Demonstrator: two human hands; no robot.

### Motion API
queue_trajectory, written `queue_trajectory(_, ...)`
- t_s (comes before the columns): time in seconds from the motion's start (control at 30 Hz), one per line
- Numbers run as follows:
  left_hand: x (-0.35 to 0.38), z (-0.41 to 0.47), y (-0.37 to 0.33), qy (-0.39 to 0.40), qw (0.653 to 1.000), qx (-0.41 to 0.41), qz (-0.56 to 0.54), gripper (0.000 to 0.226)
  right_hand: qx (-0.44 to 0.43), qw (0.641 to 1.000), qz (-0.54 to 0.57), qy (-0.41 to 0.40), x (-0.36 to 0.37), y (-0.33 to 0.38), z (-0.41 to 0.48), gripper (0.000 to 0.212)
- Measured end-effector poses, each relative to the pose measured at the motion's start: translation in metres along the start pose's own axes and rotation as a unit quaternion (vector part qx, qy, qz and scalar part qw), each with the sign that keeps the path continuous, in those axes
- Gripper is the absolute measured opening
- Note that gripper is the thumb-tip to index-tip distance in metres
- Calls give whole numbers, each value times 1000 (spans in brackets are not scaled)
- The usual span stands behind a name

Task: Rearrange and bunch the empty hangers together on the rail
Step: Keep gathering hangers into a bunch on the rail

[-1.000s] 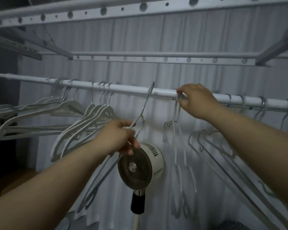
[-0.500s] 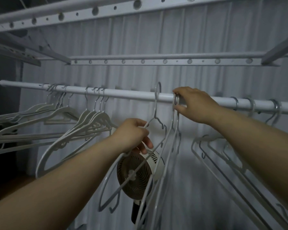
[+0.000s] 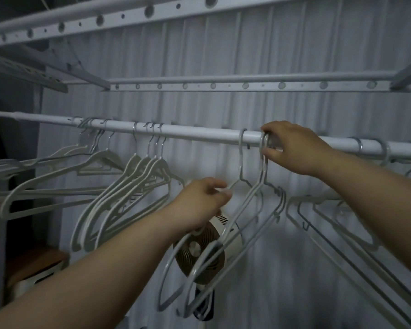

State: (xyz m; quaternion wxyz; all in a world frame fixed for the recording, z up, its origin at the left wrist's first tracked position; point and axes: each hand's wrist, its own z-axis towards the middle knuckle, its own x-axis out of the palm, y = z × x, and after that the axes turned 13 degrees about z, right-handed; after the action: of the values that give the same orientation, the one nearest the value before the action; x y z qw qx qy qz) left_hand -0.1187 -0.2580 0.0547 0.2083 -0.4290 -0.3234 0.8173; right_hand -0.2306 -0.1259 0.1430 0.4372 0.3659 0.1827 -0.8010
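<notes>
Smooth metal rail (image 3: 199, 132), wire hangers (image 3: 241, 167)

Our right hand (image 3: 294, 148) pinches hanger hooks (image 3: 263, 144) on the rail (image 3: 199, 133); our left hand (image 3: 199, 203) grips another hanger (image 3: 240, 160) by its shoulder, hooked just left of those fingers (image 3: 273, 130).

Dim, flat, bluish light; soft focus, wide-angle bending toward the edges.

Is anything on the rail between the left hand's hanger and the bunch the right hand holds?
Nothing visible: only bare rail separates the hook of the hanger from the bunch pinched by the right hand. The left hand grips the hanger's shoulder.
</notes>
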Motion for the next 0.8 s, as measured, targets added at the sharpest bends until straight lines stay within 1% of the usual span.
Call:
queue_trajectory(0.07,-6,-6,6,-51,996,38,59,36,5,1000,-6,-14,2,3,0,50)
queue_trajectory(0.13,-17,-13,13,-118,982,74,129,32,5,999,-18,-29,3,9,1,53)
queue_trajectory(0.2,-33,-18,23,-191,954,105,205,31,1,999,-25,-42,6,17,3,55)
queue_trajectory(0.27,-52,-22,36,-227,920,110,301,33,-1,999,-22,-43,9,28,9,56)
queue_trajectory(0.33,-68,-27,50,-212,888,86,398,41,-3,999,-20,-40,13,39,17,56)
queue_trajectory(0.4,-82,-31,63,-184,867,61,458,49,4,999,-27,-37,18,51,27,56)
queue_trajectory(0.47,-91,-33,74,-166,864,44,474,54,29,999,-37,-25,24,61,35,56)
queue_trajectory(0.57,-102,-33,87,-152,877,34,454,52,74,995,-69,9,33,67,41,50)
queue_trajectory(0.67,-108,-29,100,-157,884,31,439,51,87,991,-102,15,36,67,41,46)
queue_trajectory(0.73,-109,-25,108,-154,877,27,455,52,89,990,-108,9,36,66,40,46)
queue_trajectory(0.8,-109,-20,115,-147,861,25,487,52,89,990,-107,9,35,64,39,45)
